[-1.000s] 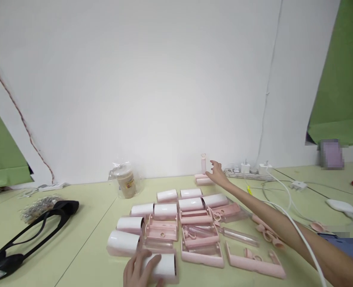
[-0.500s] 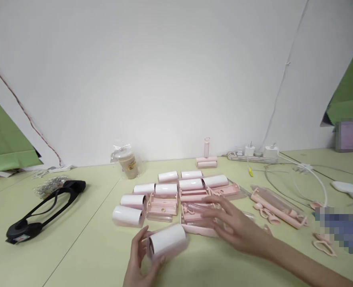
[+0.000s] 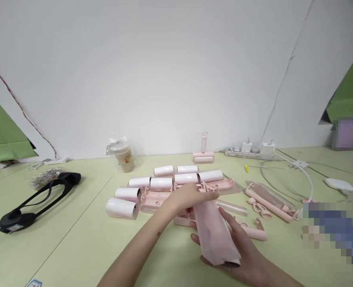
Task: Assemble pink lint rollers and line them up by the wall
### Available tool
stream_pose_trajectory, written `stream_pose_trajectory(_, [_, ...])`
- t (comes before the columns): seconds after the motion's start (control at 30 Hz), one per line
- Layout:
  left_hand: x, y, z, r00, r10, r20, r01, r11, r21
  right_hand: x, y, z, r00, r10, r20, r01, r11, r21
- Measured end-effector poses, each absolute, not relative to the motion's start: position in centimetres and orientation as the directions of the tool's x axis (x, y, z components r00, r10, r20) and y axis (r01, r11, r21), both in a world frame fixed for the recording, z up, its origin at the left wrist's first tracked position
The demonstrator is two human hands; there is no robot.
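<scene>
A pink-wrapped lint roller refill [image 3: 214, 235] is tilted in front of me, its dark open end toward me. My right hand [image 3: 239, 243] cradles it from below and the right side, fingers curled around it. My left hand [image 3: 188, 199] is closed at its far end, thumb across the top, fingers partly hidden behind. Just beyond, the left hand covers part of the pink plastic holders [image 3: 155, 200]. Several white rolls [image 3: 161, 183] lie in rows past them. A clear tube [image 3: 232, 207] rests to the right, near a pink curved part [image 3: 254, 232].
An assembled pink lint roller [image 3: 203, 153] stands by the wall. A bagged drink cup [image 3: 124, 157] is at the back left, a black frame-like object [image 3: 39, 203] at the left. A power strip [image 3: 248, 153], cables and pink parts [image 3: 269, 201] lie to the right.
The roll that was in my left hand is now in my right hand, farther right and turned lengthwise. My left hand has crossed to its far end; my right hand has left the holders.
</scene>
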State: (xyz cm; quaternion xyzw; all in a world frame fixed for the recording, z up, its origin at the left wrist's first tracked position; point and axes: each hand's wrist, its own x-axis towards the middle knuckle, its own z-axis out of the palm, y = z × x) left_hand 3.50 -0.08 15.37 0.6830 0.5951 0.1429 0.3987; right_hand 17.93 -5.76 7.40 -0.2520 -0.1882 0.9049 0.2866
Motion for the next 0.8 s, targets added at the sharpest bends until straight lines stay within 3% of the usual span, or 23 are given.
stream_pose_trajectory(0.1, [1.9,-0.6,16.6,0.22,0.937,-0.27,0.671,0.055,0.74,18.3,-5.5,6.8,-0.722,0.588,-0.364,-0.505,-0.808,-0.304])
stream_pose_trajectory(0.17, [-0.1,-1.8,16.8,0.207,0.96,-0.188,0.581,0.034,0.813,18.5,-5.2,6.6,-0.696,0.62,-0.363,-0.575,-0.783,-0.236])
stream_pose_trajectory(0.3, [-3.7,-5.2,14.2,0.09,0.995,0.038,0.245,-0.059,0.968,19.4,-3.9,7.4,-0.633,0.683,-0.365,-0.661,-0.722,-0.204])
stream_pose_trajectory(0.43, [-4.3,-8.3,8.9,-0.054,0.997,0.052,0.088,-0.047,0.995,20.8,-2.7,8.7,-0.607,0.73,-0.315,-0.715,-0.675,-0.185])
stream_pose_trajectory(0.63, [-2.1,-8.9,4.2,0.002,0.991,0.132,0.451,-0.119,0.885,21.1,-2.2,9.1,-0.581,0.759,-0.294,-0.75,-0.639,-0.168])
stream_pose_trajectory(0.8, [-0.8,-8.0,5.9,0.188,0.931,0.312,0.577,-0.361,0.733,20.3,-2.9,8.6,-0.558,0.749,-0.357,-0.746,-0.642,-0.179])
